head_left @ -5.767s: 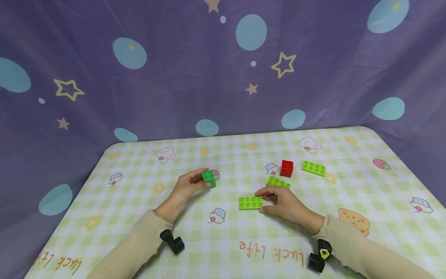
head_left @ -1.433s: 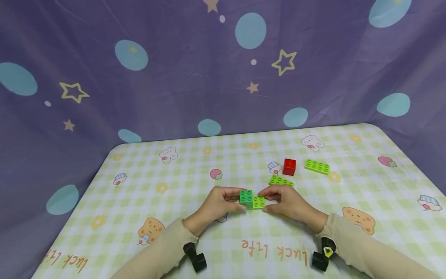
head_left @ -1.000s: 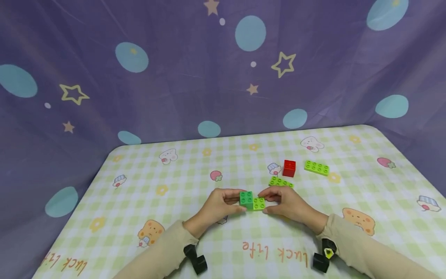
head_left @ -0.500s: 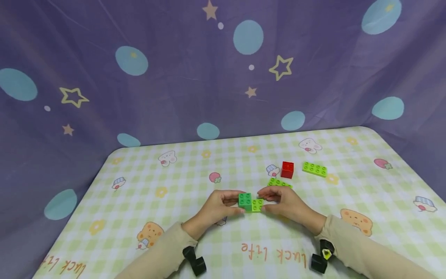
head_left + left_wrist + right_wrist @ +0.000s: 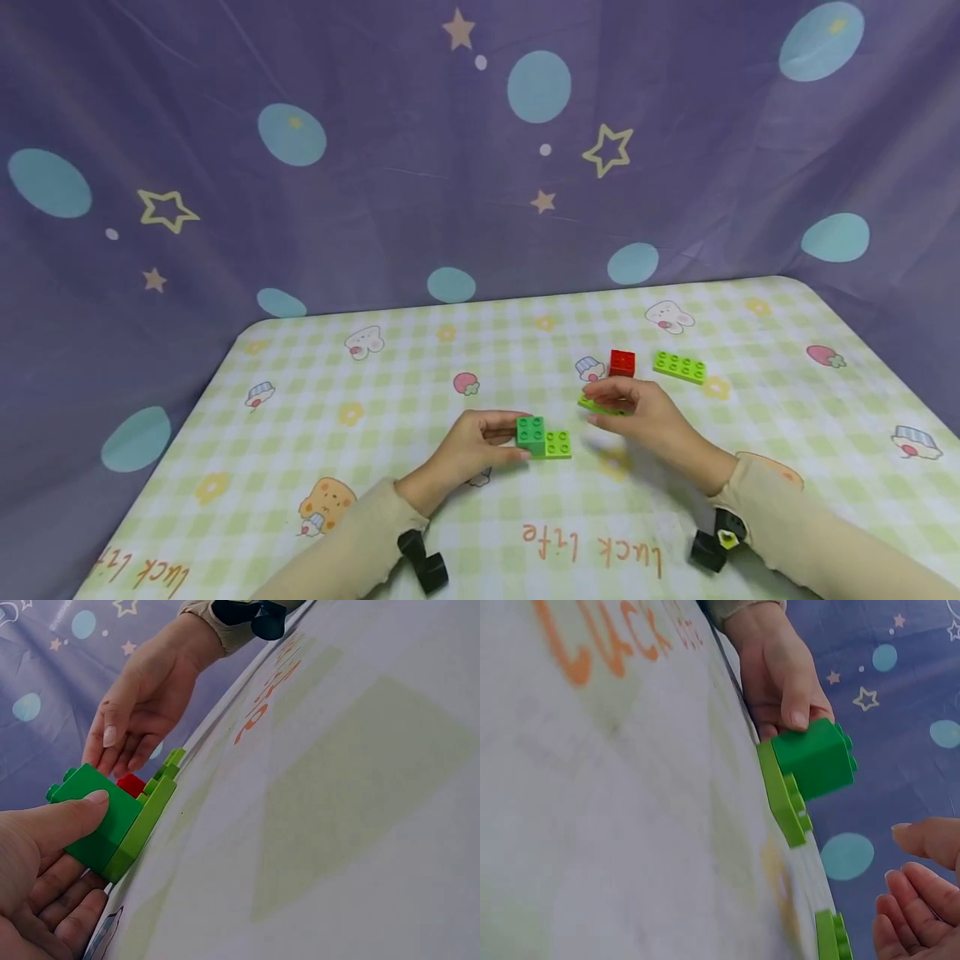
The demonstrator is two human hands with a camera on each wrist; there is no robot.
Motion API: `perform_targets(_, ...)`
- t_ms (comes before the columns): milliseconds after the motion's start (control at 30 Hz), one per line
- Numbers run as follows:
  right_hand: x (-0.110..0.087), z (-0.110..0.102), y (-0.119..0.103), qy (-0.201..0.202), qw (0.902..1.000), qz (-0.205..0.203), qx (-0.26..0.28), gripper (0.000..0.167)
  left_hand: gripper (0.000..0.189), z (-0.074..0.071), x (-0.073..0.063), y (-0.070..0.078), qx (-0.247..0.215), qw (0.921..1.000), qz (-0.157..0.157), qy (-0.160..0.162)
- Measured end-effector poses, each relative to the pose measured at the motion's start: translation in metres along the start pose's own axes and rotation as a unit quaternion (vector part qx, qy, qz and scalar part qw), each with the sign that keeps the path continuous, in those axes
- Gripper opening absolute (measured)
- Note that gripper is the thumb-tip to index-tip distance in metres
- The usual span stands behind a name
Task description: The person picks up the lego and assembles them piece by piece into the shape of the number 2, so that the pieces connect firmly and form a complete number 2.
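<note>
My left hand (image 5: 467, 454) grips a green two-by-two toy brick (image 5: 531, 433) between thumb and fingers. This brick sits on the left half of a flat lime-green brick (image 5: 558, 445), whose right studs are bare. My right hand (image 5: 651, 418) is over a second flat lime brick (image 5: 591, 405), partly covering it in the head view. In the right wrist view the right fingers (image 5: 922, 904) are apart from the thumb, with nothing between them. That second lime brick (image 5: 831, 936) shows low beside them.
Behind my right hand stands a red brick (image 5: 622, 362). A third flat lime brick (image 5: 679, 367) lies to its right. The checked tablecloth (image 5: 405, 358) has printed cartoon figures, and a purple patterned curtain (image 5: 360, 225) hangs behind the table.
The green brick was carried right and put onto the flat lime brick. My right hand has since let go of that lime brick and moved right and back. My left hand stays put.
</note>
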State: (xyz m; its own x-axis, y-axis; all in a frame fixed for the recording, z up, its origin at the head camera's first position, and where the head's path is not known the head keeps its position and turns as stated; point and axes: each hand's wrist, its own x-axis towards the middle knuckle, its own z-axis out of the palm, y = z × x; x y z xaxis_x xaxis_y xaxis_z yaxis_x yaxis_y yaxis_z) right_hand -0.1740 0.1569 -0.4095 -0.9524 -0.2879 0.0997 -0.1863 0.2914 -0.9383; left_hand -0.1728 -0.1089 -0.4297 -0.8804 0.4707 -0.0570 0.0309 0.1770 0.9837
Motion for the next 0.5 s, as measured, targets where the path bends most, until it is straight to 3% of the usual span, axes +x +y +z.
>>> perform_targets(333,-0.004,-0.009,0.01,0.05,0.9986,0.012,0.007,0.035,0.044,0.0,0.0,0.0,-0.007,0.9999,-0.006,-0.005)
perform_targets(500,-0.003,-0.009,0.013,0.054,0.9983,0.021,-0.004,0.036,0.044,0.0,0.0,0.001,-0.015,0.9998,-0.009,-0.004)
